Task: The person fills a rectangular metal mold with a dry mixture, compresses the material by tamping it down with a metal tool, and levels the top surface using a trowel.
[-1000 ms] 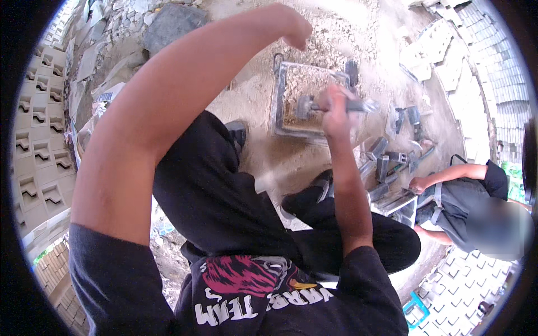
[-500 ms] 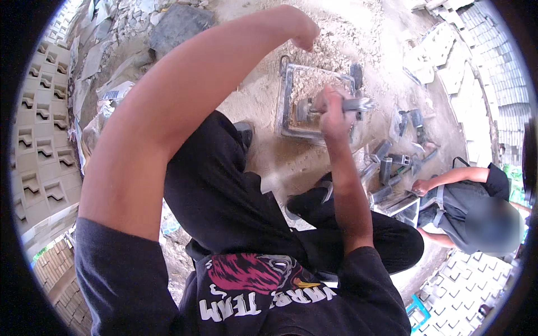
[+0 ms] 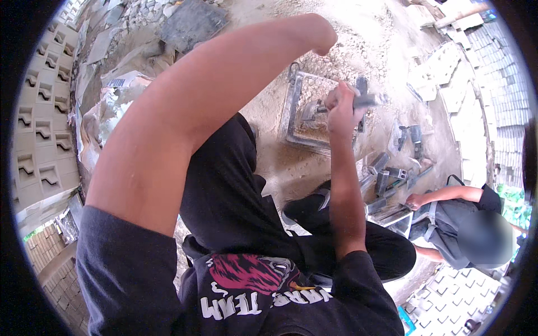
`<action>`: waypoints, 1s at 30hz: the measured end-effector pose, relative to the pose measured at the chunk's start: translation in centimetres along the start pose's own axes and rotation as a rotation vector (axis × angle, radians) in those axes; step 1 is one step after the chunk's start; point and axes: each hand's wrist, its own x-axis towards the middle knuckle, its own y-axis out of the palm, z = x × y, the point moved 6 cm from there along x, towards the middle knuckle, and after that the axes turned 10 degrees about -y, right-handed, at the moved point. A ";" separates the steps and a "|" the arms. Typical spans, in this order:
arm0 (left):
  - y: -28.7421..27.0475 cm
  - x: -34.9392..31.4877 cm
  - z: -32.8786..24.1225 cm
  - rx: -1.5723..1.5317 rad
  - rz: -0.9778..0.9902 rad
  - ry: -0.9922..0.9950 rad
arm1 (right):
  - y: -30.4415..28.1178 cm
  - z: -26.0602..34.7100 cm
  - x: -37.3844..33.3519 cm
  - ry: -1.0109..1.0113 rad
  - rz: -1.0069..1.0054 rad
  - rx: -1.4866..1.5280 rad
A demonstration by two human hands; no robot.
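Observation:
In front of me a square metal mould (image 3: 288,120) sits on the ground, with pale crumbly mix (image 3: 320,87) inside its frame. My right hand (image 3: 342,109) is closed over the mould around a grey metal hand tool (image 3: 368,101). The tool's blunt, rounded end (image 3: 310,110) lies over the mix; its other end is blurred and sticks out to the right. My left arm reaches across to the far side, where my left hand (image 3: 325,42) is at the loose mix just beyond the mould. Most of its fingers are hidden behind the wrist.
Heaped mix (image 3: 364,50) spreads beyond the mould. A dark slab (image 3: 194,23) and a torn sack (image 3: 106,112) lie left. Metal blocks and bars (image 3: 382,182) are at right, near a person (image 3: 448,218) crouching over another mould (image 3: 398,218). Stacked patterned blocks (image 3: 42,123) line the far left.
My right hand and the tool have shifted a little over the mould, with the tool's blunt end now tilted. My left hand stays by the loose mix. The whole view has moved slightly.

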 end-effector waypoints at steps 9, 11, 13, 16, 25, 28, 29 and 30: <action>2.5 1.8 2.7 -0.068 0.039 -0.097 | -0.5 -1.6 0.1 -0.073 -0.048 -0.053; 2.4 2.2 2.6 0.018 0.104 -0.059 | -1.4 -5.3 0.5 -0.089 0.083 -0.112; 3.2 1.5 2.9 0.055 0.181 -0.029 | -0.6 -3.9 1.8 -0.012 -0.018 -0.057; 2.8 1.0 2.2 -0.075 0.118 -0.020 | 0.0 -1.6 2.0 0.037 -0.087 -0.057; 1.7 0.2 -0.1 -0.616 0.128 -0.055 | 0.3 -3.1 2.8 -0.098 0.014 0.075; 2.3 2.1 -1.1 -0.871 0.103 0.051 | -0.6 -7.3 3.2 0.055 -0.012 -0.002; 3.4 2.6 -0.7 -1.007 0.038 0.052 | -0.2 -6.7 3.8 0.110 -0.055 0.003; 5.4 2.3 -0.2 -1.149 -0.019 0.050 | 0.5 -5.5 3.9 0.177 -0.098 0.004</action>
